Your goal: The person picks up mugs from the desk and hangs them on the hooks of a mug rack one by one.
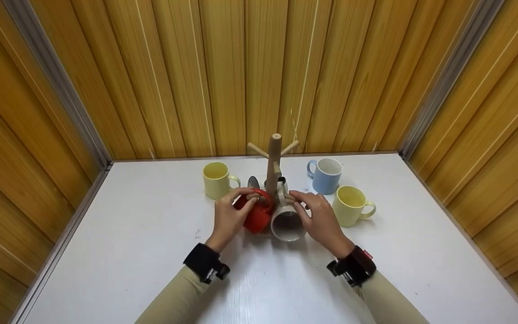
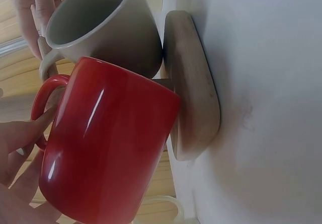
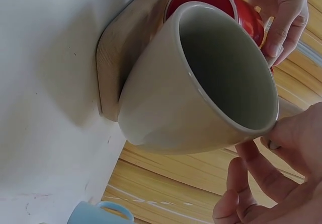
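Note:
A red mug (image 2: 108,138) leans tilted at the lower left of a wooden mug tree (image 1: 274,164). My left hand (image 1: 232,213) holds it, fingers and thumb at its handle (image 2: 45,103). Beside it, a light grey mug (image 3: 201,88) tilts with its mouth toward me, its handle (image 1: 281,196) around a low peg (image 2: 45,53). My right hand (image 1: 322,220) pinches this mug near the handle, thumb and index fingertips right at the rim in the right wrist view. The wooden base (image 2: 193,93) lies just behind both mugs.
On the white table (image 1: 128,234), a yellow mug (image 1: 216,182) stands left of the tree. A blue mug (image 1: 326,177) and another yellow mug (image 1: 349,207) stand to the right. Upper pegs (image 1: 290,147) stick out from the post. Wood-patterned walls (image 1: 223,76) enclose the table.

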`<state>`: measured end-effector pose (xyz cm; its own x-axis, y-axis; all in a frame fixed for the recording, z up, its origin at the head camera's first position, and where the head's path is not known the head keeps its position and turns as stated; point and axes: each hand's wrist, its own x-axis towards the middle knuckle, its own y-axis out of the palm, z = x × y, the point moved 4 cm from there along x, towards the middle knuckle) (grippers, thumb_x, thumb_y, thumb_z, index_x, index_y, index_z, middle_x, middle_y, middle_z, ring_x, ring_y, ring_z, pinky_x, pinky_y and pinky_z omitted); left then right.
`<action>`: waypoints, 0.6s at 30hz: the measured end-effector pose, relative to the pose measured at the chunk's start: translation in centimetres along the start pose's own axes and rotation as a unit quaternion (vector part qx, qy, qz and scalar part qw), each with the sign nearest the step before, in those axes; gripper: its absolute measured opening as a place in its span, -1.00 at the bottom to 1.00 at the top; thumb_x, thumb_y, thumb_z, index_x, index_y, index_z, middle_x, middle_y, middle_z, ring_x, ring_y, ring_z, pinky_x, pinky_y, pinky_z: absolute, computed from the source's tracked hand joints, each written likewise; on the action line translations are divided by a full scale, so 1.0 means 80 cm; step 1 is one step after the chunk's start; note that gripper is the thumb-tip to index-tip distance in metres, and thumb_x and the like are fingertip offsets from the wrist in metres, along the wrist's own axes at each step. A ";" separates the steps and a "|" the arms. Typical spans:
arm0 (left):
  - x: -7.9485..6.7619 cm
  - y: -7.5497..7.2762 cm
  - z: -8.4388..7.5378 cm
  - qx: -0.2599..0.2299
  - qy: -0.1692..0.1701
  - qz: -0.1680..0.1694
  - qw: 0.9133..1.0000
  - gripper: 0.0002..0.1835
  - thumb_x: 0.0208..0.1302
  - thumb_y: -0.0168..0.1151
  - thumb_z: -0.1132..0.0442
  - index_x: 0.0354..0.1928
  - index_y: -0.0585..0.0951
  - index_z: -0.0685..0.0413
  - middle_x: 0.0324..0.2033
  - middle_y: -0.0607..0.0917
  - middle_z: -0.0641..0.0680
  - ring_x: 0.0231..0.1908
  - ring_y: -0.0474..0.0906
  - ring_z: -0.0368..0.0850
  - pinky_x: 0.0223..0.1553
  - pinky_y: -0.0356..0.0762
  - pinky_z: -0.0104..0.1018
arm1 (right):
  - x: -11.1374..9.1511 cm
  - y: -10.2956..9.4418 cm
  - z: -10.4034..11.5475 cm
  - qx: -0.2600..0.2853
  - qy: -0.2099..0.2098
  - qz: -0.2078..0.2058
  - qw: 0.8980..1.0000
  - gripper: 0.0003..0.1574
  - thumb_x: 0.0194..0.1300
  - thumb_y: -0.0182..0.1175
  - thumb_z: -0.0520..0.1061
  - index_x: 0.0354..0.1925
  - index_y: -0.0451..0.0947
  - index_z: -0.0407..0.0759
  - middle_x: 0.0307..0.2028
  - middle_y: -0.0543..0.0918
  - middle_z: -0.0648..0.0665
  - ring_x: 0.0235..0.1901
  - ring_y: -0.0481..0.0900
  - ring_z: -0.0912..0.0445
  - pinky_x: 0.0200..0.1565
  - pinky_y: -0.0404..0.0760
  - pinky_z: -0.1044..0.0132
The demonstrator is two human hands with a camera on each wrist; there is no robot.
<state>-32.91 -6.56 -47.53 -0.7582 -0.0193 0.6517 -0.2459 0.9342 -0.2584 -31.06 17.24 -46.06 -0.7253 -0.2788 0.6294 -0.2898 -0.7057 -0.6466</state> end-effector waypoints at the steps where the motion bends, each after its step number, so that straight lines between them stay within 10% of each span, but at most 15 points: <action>1: 0.000 -0.001 0.000 0.003 0.002 0.001 1.000 -0.80 0.20 0.49 0.37 -0.12 0.78 0.19 -0.15 0.82 0.04 0.00 0.72 -0.03 0.20 0.58 -0.14 | 0.001 0.000 0.000 0.000 -0.003 0.004 1.000 -0.63 0.38 0.31 -0.29 0.14 0.69 -0.21 -0.12 0.79 -0.09 -0.22 0.64 0.05 -0.17 0.49 0.14; 18: -0.023 -0.023 -0.003 0.054 0.037 0.006 0.998 -0.66 0.26 0.42 0.41 0.08 0.72 0.19 0.02 0.77 0.07 0.13 0.66 -0.01 0.24 0.55 -0.11 | 0.032 -0.032 -0.036 -0.031 -0.026 0.071 0.997 -0.61 0.38 0.28 -0.34 0.15 0.67 -0.17 -0.09 0.72 -0.20 -0.15 0.57 -0.11 -0.11 0.55 0.02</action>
<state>-30.89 -8.16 -48.07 -0.7161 0.0207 0.6977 -0.3044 0.8902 -0.3389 -34.01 20.18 -44.05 -0.7291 -0.4071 0.5501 -0.2259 -0.6156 -0.7550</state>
